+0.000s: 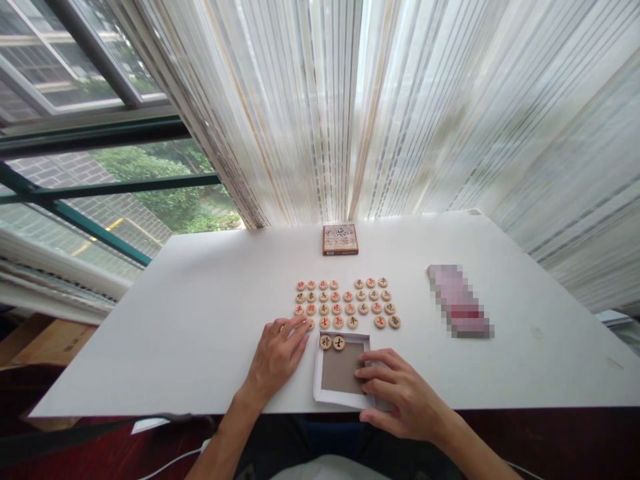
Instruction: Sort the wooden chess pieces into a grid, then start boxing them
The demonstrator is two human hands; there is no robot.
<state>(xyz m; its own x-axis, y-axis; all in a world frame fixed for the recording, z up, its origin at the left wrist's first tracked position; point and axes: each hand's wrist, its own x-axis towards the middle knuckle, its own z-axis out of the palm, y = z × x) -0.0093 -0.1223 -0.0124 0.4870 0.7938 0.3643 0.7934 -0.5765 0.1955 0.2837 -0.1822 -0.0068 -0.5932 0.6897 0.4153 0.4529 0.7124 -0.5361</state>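
Round wooden chess pieces (337, 309) with red or black characters lie in four rows on the white table. Below them is a shallow white box (343, 398) with a brown inside. Two black-marked pieces (339, 343) rest in its upper left part. My left hand (277, 353) reaches to the lower left end of the rows, its fingertips on a piece there; whether they grip it is unclear. My right hand (395, 393) is over the right side of the box, fingers apart, holding nothing visible.
A closed decorated box (340, 239) sits at the back of the table (200, 320). A blurred pink item (459, 300) lies on the right. Striped curtains (400, 120) hang behind, and a window is at the left.
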